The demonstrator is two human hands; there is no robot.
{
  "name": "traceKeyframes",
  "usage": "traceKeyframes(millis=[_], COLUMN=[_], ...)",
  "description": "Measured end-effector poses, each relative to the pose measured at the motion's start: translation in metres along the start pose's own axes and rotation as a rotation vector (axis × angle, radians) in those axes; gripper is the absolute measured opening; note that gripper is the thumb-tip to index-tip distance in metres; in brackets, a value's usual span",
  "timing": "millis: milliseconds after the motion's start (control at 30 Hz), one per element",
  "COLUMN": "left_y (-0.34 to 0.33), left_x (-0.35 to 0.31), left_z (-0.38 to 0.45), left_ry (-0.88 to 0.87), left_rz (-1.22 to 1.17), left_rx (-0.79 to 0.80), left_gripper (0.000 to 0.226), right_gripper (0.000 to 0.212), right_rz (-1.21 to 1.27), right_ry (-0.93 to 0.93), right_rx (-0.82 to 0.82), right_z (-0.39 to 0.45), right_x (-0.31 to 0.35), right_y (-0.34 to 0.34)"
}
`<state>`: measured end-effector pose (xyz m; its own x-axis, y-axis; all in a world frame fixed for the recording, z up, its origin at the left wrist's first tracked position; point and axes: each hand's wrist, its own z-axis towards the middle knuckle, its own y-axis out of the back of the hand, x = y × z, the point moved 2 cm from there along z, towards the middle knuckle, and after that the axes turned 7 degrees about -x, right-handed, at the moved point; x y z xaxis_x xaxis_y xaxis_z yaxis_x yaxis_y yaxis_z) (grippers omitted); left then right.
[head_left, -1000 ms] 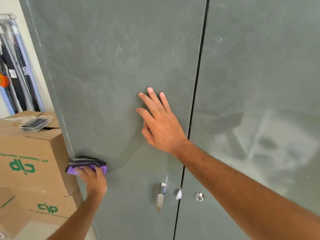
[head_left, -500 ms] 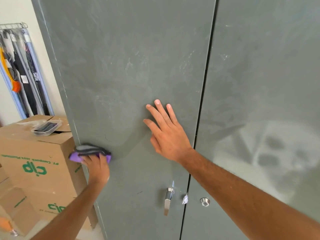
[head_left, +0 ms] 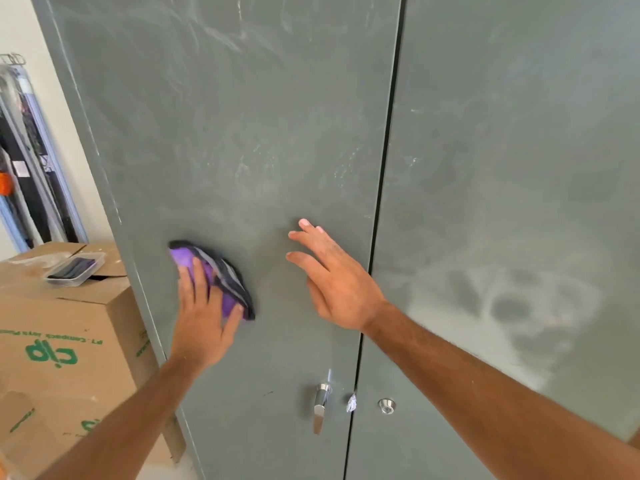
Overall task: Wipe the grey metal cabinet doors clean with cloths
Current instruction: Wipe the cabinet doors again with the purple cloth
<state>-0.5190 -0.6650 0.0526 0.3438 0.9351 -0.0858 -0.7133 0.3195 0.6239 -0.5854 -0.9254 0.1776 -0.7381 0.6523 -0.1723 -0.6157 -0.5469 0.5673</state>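
The grey metal cabinet fills the view, with its left door (head_left: 242, 116) and right door (head_left: 519, 150) both shut and marked by pale smears. My left hand (head_left: 202, 317) presses a purple and black cloth (head_left: 221, 273) flat against the left door, fingers straight on top of it. My right hand (head_left: 336, 278) rests flat on the left door near the centre gap, fingers spread, holding nothing.
A chrome lever handle (head_left: 321, 405) and a round lock (head_left: 387, 406) sit low beside the door gap. Cardboard boxes (head_left: 65, 341) stand left of the cabinet, with a clear plastic tray (head_left: 74, 268) on top. Hanging items (head_left: 24, 161) line the left wall.
My left hand has slid the cloth from the door's left edge rightwards and up onto the panel. My right hand has stayed flat on the door. The camera has shifted.
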Motion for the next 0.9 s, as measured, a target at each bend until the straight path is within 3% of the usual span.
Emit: traceKeyframes(millis=[67,133,233,300,367,433,500,600,667,800,900], left_y=[0.026,0.039,0.016,-0.002,0.000,0.019,0.041,0.055,0.055,0.065,0.083], left_x=[-0.024,-0.065,-0.104,-0.085,-0.052,-0.036,-0.047,-0.098,-0.126,-0.132,-0.116], left_z=[0.049,0.081,0.061,0.032,0.025,0.039,0.062,0.084,0.089,0.094,0.098], left_ry=[0.133,0.092,-0.311,-0.537,-0.645,-0.619,-0.467,-0.271,-0.301,-0.507,-0.472], left_rz=[-0.044,-0.074,-0.018,0.042,0.086,0.073,-0.023,-0.287,-0.416,-0.411,-0.423], left_rx=[-0.117,-0.203,-0.138,-0.040,-0.034,-0.053,-0.096,-0.141,-0.150,-0.220,-0.236], left_gripper=[0.069,0.066,0.063,0.060,0.057,0.056,0.052,0.064,0.065,0.062,0.053], right_gripper=[0.043,0.042,0.032,0.029,0.027,0.024,0.026,0.034,0.034,0.032,0.036], right_rz=[-0.005,-0.016,-0.059,-0.062,0.004,0.109,0.172,0.199,0.177,-0.130,-0.361], right_ry=[-0.015,-0.048,-0.094,-0.150,-0.182,-0.175,-0.219,-0.353,-0.393,-0.400,-0.459], right_rx=[0.002,-0.019,-0.076,-0.100,-0.077,0.003,0.027,-0.143,-0.242,-0.237,-0.350], right_z=[0.008,0.017,0.018,0.011,0.001,-0.007,-0.006,0.005,0.000,-0.027,0.004], right_x=[-0.003,-0.003,0.006,0.019,0.034,0.045,0.052,0.054,0.047,0.023,0.012], right_y=[0.007,0.009,0.004,-0.002,-0.013,-0.026,-0.033,-0.027,-0.019,-0.008,-0.007])
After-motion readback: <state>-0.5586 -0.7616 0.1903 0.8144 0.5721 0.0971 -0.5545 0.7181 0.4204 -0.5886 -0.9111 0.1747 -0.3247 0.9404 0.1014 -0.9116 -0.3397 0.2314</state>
